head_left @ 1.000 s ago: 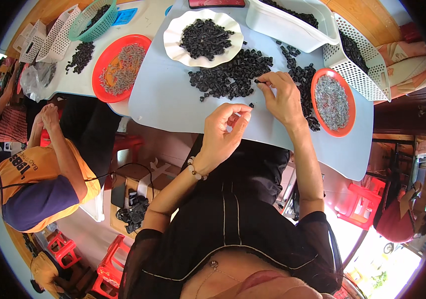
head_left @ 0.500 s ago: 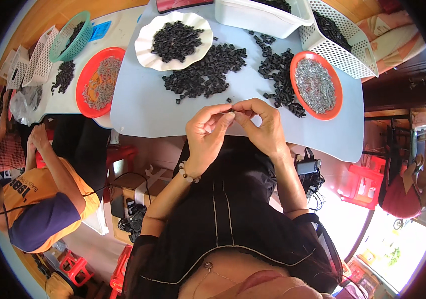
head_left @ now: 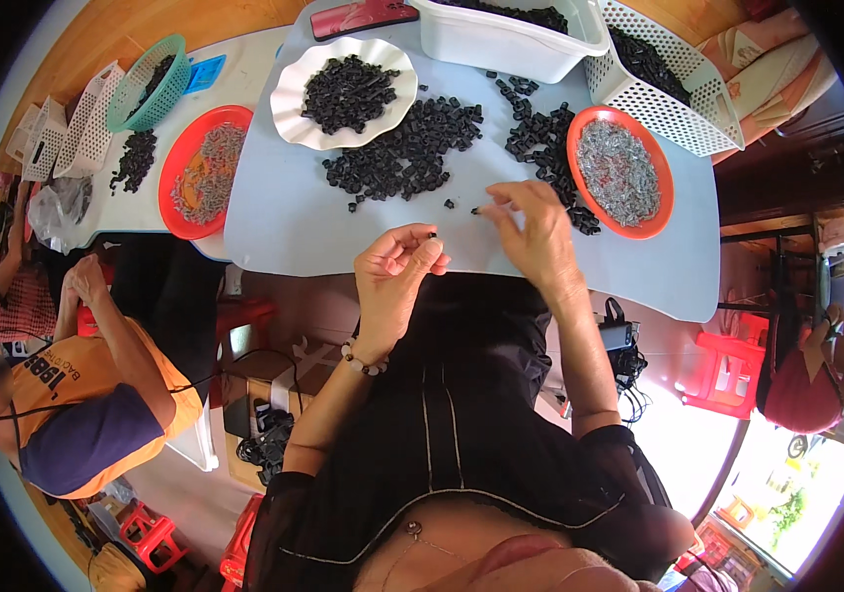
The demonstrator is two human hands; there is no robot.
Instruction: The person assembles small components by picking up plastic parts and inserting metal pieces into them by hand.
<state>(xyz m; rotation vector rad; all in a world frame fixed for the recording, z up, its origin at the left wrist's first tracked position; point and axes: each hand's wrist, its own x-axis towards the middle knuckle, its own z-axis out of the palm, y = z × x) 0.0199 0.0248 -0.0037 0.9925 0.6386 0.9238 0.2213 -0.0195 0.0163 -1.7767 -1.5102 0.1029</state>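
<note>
My left hand (head_left: 394, 286), with a beaded bracelet at the wrist, pinches a small black plastic piece (head_left: 432, 236) between thumb and fingertips just over the table's near edge. To its right, my right hand (head_left: 543, 242) hovers above the table with thumb and forefinger apart. Close by its thumb tip is a tiny dark piece (head_left: 476, 210); whether they touch I cannot tell. Loose black plastic pieces (head_left: 407, 148) lie heaped beyond my hands, with a second heap (head_left: 540, 138) farther right. An orange-red plate (head_left: 666, 202) of small shiny metal parts (head_left: 617, 170) stands beside my right hand.
A scalloped white dish (head_left: 289, 118) of black pieces stands at the far left. White tub (head_left: 501, 44), perforated white basket (head_left: 639, 99) and red phone (head_left: 363, 18) line the back. At left, a person in a yellow shirt (head_left: 96, 405) sits by another table with a red plate (head_left: 173, 183).
My hands, which met fingertip to fingertip, have parted. The right moved right and its fingers spread; the left dropped slightly toward me, still pinching. A dark piece now shows by the right thumb.
</note>
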